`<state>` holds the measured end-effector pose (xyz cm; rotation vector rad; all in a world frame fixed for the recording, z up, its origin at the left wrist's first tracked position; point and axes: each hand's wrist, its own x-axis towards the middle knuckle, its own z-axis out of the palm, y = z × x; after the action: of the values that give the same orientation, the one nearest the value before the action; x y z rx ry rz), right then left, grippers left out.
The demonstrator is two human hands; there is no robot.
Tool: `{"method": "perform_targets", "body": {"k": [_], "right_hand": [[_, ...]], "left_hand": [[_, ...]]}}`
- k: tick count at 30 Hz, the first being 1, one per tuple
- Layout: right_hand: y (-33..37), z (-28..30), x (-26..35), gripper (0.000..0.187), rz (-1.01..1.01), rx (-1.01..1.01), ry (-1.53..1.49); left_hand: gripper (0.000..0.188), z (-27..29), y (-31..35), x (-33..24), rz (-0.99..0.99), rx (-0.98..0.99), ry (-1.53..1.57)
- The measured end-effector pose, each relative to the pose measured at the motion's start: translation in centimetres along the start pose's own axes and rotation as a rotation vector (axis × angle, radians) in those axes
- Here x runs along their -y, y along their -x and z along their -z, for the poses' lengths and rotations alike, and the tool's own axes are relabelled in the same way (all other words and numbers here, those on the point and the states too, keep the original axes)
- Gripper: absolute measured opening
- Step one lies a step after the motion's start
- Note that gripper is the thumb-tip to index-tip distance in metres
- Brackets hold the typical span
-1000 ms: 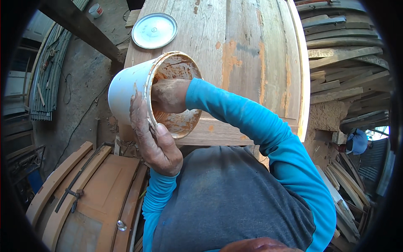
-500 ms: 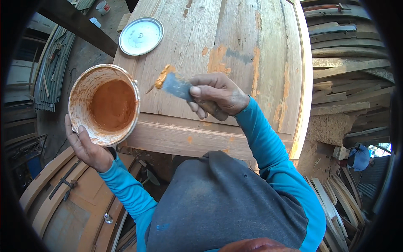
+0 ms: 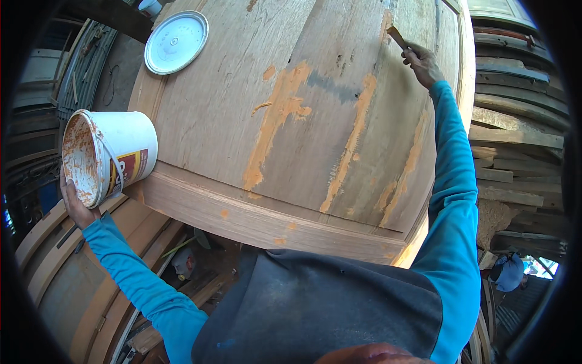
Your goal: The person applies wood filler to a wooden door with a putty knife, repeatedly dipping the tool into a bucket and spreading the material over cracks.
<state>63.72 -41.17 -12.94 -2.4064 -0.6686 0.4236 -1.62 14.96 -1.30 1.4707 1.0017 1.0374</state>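
Note:
My left hand [image 3: 76, 203] holds a white plastic bucket [image 3: 112, 155] from below at the left. The bucket is tipped on its side, and its inside is smeared with orange-brown filler paste. My right hand [image 3: 424, 64] is stretched to the far upper right and grips a putty knife [image 3: 398, 36], whose blade rests against the large wooden door panel [image 3: 230, 91]. Orange filler streaks [image 3: 276, 121] run down the panel's boards. A round white bucket lid [image 3: 176, 41] lies on the panel's far left corner.
Another wooden door [image 3: 66, 285] lies low at the left. Stacked timber boards [image 3: 515, 139] fill the right side. A person in a blue cap [image 3: 508, 272] is at the lower right. Scraps and a small object lie on the ground under the panel.
My right hand has moved from near the bucket to the panel's far upper right with the putty knife. The bucket has tipped onto its side and sits closer to the panel edge.

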Motion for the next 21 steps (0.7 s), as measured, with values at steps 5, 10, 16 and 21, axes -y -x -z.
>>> {"method": "perform_targets", "body": {"k": [5, 10, 16, 21], "right_hand": [[-0.1, -0.8, 0.9, 0.049, 0.302, 0.052, 0.705], [-1.6, 1.6, 3.4, 0.046, 0.312, 0.067, 0.783], [-2.2, 0.1, 4.1, 0.043, 0.328, 0.116, 0.72], [3.4, -2.2, 4.9, 0.043, 0.241, 0.136, 0.755]], "left_hand": [[0.052, 0.8, 0.7, -0.1, 0.023, -0.016, -0.048], [0.054, 1.4, 0.3, -0.2, 0.03, -0.051, -0.112], [0.053, 1.7, -0.1, -0.7, 0.026, -0.045, -0.147], [0.051, 1.8, 0.2, -0.4, 0.025, -0.039, -0.14]]}}
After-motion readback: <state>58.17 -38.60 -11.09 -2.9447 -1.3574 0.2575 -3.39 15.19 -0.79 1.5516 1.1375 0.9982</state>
